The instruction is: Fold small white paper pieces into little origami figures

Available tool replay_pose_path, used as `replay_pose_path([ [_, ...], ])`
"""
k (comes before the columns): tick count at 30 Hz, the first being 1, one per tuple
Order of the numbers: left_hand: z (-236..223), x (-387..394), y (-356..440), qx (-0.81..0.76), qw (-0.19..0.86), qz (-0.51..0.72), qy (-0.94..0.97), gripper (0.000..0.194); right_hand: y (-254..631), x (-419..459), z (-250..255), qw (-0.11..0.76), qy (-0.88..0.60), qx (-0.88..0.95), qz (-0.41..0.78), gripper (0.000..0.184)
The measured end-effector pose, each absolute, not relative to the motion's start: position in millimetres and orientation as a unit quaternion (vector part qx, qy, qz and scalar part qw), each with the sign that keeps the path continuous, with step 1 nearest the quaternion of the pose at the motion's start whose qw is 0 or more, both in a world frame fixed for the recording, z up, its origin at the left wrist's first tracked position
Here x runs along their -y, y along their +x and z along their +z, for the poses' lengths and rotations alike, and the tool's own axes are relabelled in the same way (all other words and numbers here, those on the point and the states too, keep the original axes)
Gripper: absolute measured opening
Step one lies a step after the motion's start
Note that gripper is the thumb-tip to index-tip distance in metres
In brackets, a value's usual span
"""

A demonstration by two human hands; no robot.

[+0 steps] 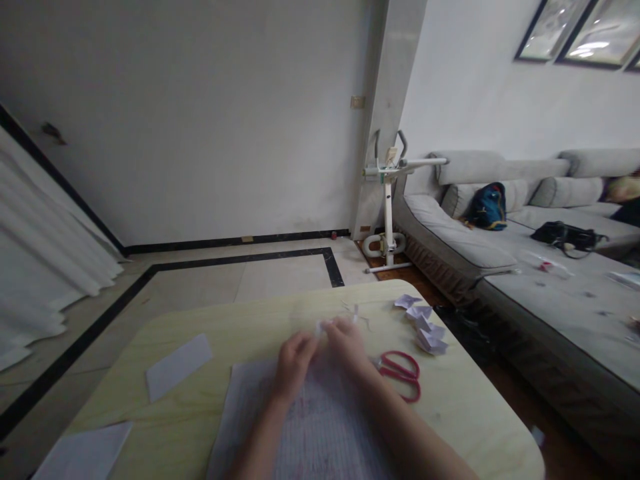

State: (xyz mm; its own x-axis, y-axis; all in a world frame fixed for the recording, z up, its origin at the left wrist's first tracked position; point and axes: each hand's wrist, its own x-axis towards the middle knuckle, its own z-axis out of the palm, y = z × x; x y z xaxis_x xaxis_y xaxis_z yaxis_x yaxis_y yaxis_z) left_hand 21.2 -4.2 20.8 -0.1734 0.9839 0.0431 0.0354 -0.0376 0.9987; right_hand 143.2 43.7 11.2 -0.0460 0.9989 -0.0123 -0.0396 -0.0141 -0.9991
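Over the far edge of a lined sheet of paper (320, 427), my left hand (296, 357) and my right hand (345, 341) come close together. Their fingers are closed on a small piece of white paper (319, 327), blurred and mostly covered by the fingers. Red-handled scissors (415, 380) lie to the right of my right forearm, their blades hidden. Thin paper scraps (367, 321) lie just past my right hand. Several small folded paper pieces (420, 312) stand in a row near the table's right edge.
The pale wooden table (465, 413) has rounded corners. On its left side lie a white paper strip (179, 367) and a white sheet (85, 453). Beyond the right edge is a grey sofa (545, 293) with bags on it. White exercise equipment (388, 207) stands by the wall.
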Motion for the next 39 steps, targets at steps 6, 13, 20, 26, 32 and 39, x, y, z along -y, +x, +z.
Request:
replay_pose_path([
  [6, 14.6, 2.8, 16.5, -0.541, 0.438, 0.545, 0.467, 0.037, 142.8, -42.4, 10.7, 0.500, -0.475, 0.472, 0.549, 0.035],
  [13, 16.8, 3.5, 18.7, -0.543, 0.417, 0.537, 0.492, 0.033, 142.9, -43.3, 10.6, 0.505, -0.468, 0.492, 0.533, 0.031],
  [20, 12.5, 2.9, 19.4, -0.545, 0.402, 0.530, 0.510, 0.028, 139.1, -41.5, 12.3, 0.483, -0.463, 0.515, 0.535, 0.025],
  [26, 10.7, 2.0, 16.7, -0.537, 0.404, 0.521, 0.527, 0.029, 141.9, -39.5, 18.4, 0.441, -0.449, 0.531, 0.567, 0.021],
  [32, 9.1, 2.6, 17.7, -0.539, 0.395, 0.512, 0.540, 0.028, 142.9, -37.9, 20.0, 0.435, -0.452, 0.534, 0.567, 0.018],
  [39, 6.8, 2.2, 16.7, -0.538, 0.396, 0.510, 0.542, 0.028, 141.2, -36.6, 19.7, 0.440, -0.436, 0.535, 0.575, 0.015],
])
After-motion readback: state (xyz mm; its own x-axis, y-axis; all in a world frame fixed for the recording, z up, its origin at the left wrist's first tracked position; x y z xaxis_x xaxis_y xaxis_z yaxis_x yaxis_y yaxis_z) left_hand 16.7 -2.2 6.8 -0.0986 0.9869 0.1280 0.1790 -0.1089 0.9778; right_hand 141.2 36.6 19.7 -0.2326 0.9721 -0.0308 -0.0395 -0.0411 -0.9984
